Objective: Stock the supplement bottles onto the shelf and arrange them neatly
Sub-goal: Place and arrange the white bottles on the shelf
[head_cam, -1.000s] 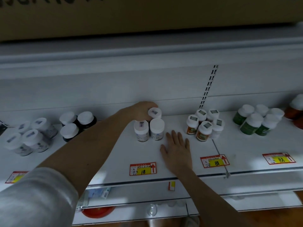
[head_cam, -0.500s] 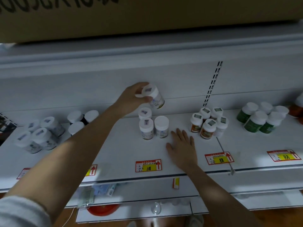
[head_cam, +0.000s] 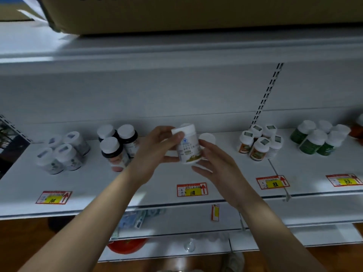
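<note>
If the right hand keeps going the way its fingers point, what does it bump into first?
Probably the white bottle held by the left hand. The right hand has fingers aimed up-left at it, seemingly touching or nearly so; depth is unclear.

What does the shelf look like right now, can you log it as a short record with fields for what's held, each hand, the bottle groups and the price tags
held item: white bottle, lifted above the shelf, label facing the camera
left hand: gripping the bottle's left side and cap
right hand: open, fingers at the bottle's right side and base
behind it: white-capped bottle on the shelf
left groups: pale bottles; dark bottles
right groups: orange-label bottles; green bottles
price tags: 118 tag, 88 tag, 168 tag
</note>
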A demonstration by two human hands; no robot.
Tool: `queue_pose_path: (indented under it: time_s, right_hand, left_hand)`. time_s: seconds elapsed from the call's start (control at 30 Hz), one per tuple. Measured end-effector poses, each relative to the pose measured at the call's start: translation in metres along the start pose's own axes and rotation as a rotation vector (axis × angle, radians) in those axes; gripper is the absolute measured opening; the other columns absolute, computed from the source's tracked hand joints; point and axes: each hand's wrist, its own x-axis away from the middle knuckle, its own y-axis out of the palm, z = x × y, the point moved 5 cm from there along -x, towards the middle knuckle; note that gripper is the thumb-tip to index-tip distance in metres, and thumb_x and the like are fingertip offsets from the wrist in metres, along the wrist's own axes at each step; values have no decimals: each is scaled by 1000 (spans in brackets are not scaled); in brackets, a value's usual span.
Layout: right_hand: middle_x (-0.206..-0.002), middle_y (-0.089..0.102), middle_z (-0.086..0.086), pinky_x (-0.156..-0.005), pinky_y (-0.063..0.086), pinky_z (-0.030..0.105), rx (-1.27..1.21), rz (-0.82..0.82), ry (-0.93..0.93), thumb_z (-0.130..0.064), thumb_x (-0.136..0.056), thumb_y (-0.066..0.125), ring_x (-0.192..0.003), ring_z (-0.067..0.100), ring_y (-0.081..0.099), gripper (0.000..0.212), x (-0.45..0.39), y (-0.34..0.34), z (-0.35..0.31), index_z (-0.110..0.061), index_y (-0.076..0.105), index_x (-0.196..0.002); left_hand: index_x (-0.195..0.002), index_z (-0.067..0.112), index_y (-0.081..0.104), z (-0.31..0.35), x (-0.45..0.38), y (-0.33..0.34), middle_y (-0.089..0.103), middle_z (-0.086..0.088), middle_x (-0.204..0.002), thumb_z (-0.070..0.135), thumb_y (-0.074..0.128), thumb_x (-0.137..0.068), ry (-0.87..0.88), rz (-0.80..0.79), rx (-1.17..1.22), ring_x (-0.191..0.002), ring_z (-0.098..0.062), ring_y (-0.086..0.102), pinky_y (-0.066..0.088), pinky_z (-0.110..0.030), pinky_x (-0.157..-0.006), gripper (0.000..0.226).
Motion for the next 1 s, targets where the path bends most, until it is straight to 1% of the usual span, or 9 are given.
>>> queue_pose_path:
  time_s: [0.17, 0.33, 0.5, 0.63, 0.73, 0.8, 0.87, 0.93, 1.0]
  right_hand:
    - [-126, 69, 8, -103, 51, 43, -104, 17, 61, -15, -103, 47, -115, 26, 66, 36, 17, 27, 10, -16, 53, -139]
    - [-117, 72, 10, -103, 50, 45, -137, 42, 59, -9, -101, 47, -113, 31, 66, 30, 29, 40, 19, -17, 61, -126]
    - [-118, 71, 15, -101, 52, 43, -204, 51, 34, -13, -89, 55, -114, 34, 66, 40, 37, 48, 24, -7, 58, -129]
    - [-119, 69, 21, -99, 52, 48, -237, 59, 9, -14, -84, 58, -115, 40, 63, 49, 39, 52, 22, 0, 55, -131]
    - [-119, 69, 22, -99, 52, 50, -243, 44, 5, -14, -84, 59, -117, 41, 62, 49, 40, 54, 21, 1, 55, -130]
    - [-118, 71, 17, -99, 53, 46, -191, 28, -21, -13, -86, 59, -114, 36, 65, 44, 40, 55, 19, -2, 57, -129]
    - [-116, 72, 10, -97, 55, 42, -80, 64, -64, -7, -90, 61, -111, 28, 68, 38, 41, 50, 17, -7, 59, -128]
    - [-116, 72, 1, -92, 57, 36, 99, 147, -114, -5, -89, 69, -110, 21, 68, 42, 41, 42, 12, -16, 60, -129]
    - [-119, 66, -7, -80, 58, 24, 260, 214, -165, -7, -83, 77, -110, 10, 64, 52, 43, 35, 7, -24, 57, -129]
  left_hand:
    - [-117, 9, 62, -5, 20, -8, 73, -8, -107, 31, 67, -92, -12, 15, 4, -97, -25, 73, 60, -35, -70, 34]
    - [-118, 15, 59, -16, 33, -20, 65, -10, -117, 27, 74, -86, -65, -27, -6, -97, -22, 73, 62, -40, -76, 37]
    - [-122, 16, 61, -14, 41, -27, 63, -17, -115, 23, 74, -86, -56, -86, -12, -96, -24, 73, 62, -39, -78, 39]
    - [-119, 8, 60, -11, 47, -26, 64, -19, -116, 22, 73, -88, -56, -83, 32, -98, -26, 72, 62, -39, -78, 36]
    - [-115, 1, 58, -10, 49, -27, 65, -20, -118, 20, 71, -90, -64, -55, 39, -101, -28, 71, 62, -39, -78, 34]
    - [-114, 1, 59, -8, 51, -26, 66, -20, -118, 21, 69, -91, -65, -64, 34, -101, -28, 71, 62, -38, -77, 32]
    - [-116, 6, 60, -7, 53, -22, 67, -17, -119, 26, 70, -90, -77, -102, 3, -101, -24, 72, 62, -39, -76, 34]
    - [-121, 14, 62, -7, 53, -17, 67, -13, -119, 36, 72, -84, -103, -147, -46, -100, -22, 72, 62, -42, -74, 44]
    - [-126, 21, 62, -7, 54, -8, 68, -13, -118, 39, 74, -79, -126, -192, -82, -101, -23, 72, 62, -42, -73, 52]
